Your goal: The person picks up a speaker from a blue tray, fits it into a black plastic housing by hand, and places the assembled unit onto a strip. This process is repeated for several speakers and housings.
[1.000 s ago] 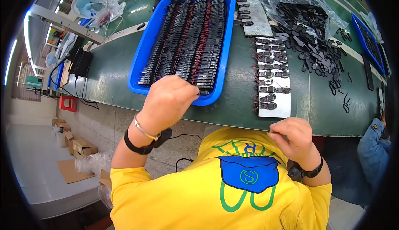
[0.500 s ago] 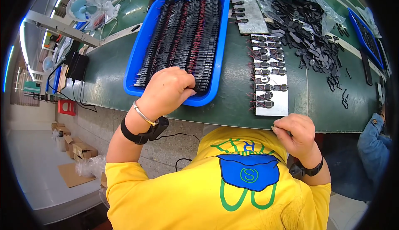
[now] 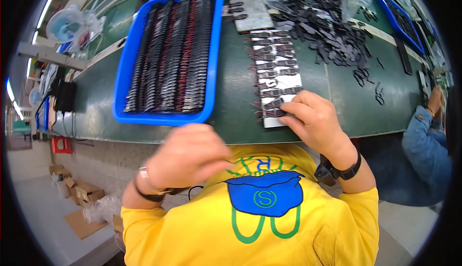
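My right hand (image 3: 315, 121) reaches over the near end of a white plate (image 3: 273, 122). Its thumb and forefinger close on the edge of a small black part with red wires (image 3: 273, 112). Further up the plate sit several more such parts in two columns. My left hand (image 3: 190, 154) is smeared by motion in front of the table edge, nearest to a blue tray (image 3: 164, 118), and its fingers cannot be read. Packed rows of black parts (image 3: 195, 73) with red wires between them fill that tray.
Beyond the white plate lies a grey metal plate (image 3: 252, 8) with several black pieces. A heap of flat black pieces (image 3: 332, 37) spreads from a clear plastic bag at the right. Another person's denim sleeve (image 3: 421, 131) shows at far right. A fan (image 3: 67, 25) stands at far left.
My left hand has pulled back from the tray toward my body. My right hand has moved from the table edge up to a black part on the white plate. The view has shifted.
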{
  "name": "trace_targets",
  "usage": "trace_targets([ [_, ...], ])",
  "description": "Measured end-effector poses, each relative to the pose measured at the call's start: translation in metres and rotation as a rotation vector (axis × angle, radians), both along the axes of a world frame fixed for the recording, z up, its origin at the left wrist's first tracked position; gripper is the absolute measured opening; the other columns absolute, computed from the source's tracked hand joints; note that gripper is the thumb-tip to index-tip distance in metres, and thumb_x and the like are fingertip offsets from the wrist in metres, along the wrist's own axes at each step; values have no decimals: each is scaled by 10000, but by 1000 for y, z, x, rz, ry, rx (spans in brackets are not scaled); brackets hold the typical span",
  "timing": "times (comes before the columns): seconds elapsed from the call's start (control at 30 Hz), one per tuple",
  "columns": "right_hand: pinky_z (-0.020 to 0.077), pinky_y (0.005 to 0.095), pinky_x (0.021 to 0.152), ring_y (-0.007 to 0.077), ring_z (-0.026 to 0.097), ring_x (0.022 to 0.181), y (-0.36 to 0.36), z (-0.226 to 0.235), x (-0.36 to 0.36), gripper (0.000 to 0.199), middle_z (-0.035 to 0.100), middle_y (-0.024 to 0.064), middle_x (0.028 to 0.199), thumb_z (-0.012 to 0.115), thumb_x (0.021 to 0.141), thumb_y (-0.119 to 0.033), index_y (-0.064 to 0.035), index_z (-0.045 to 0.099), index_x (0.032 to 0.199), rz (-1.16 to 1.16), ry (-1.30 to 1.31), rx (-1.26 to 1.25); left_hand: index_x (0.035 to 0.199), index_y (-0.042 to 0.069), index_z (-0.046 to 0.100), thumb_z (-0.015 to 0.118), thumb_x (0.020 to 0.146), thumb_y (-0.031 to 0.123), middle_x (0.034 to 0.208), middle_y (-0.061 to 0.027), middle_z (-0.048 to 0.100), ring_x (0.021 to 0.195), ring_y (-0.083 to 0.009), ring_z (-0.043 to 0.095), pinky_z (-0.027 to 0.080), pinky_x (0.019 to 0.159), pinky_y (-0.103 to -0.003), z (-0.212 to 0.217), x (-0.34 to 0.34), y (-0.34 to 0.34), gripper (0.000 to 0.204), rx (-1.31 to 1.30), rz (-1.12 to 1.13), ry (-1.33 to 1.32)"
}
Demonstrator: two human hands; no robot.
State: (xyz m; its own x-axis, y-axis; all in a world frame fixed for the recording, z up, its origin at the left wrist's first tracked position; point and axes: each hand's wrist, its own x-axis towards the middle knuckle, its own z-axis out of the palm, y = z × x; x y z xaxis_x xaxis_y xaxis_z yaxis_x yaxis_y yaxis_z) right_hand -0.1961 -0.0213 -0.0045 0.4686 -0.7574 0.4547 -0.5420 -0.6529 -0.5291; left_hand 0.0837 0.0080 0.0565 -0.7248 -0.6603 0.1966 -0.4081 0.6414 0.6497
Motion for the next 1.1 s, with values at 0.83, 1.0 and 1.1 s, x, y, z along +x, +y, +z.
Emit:
trace_targets([
  [0.83, 516, 353, 596, 290, 643, 696, 32, 11, 7, 317, 635, 125, 805, 790, 638, -54, 1, 633, 908, 80, -119, -17, 1019, -27, 618, 645, 864, -7, 870, -96, 678, 726, -152, 673, 563, 648, -257, -60, -63, -1, 158, 967, 327, 561],
  [1.0, 518, 343, 569, 283, 651, 660, 35, 7, -1, 328, 643, 119, 770, 789, 650, -58, 0, 628, 930, 68, -142, -51, 1028, -34, 636, 652, 863, 5, 917, -109, 681, 745, -150, 672, 554, 647, -246, -61, -65, 0, 170, 1134, 373, 857],
  [1.1, 515, 333, 548, 279, 655, 642, 36, 7, -2, 337, 653, 118, 760, 800, 647, -57, 0, 629, 933, 48, -155, -80, 1021, -39, 651, 660, 859, 13, 956, -122, 679, 768, -151, 674, 549, 660, -240, -63, -63, -2, 171, 1193, 331, 800],
])
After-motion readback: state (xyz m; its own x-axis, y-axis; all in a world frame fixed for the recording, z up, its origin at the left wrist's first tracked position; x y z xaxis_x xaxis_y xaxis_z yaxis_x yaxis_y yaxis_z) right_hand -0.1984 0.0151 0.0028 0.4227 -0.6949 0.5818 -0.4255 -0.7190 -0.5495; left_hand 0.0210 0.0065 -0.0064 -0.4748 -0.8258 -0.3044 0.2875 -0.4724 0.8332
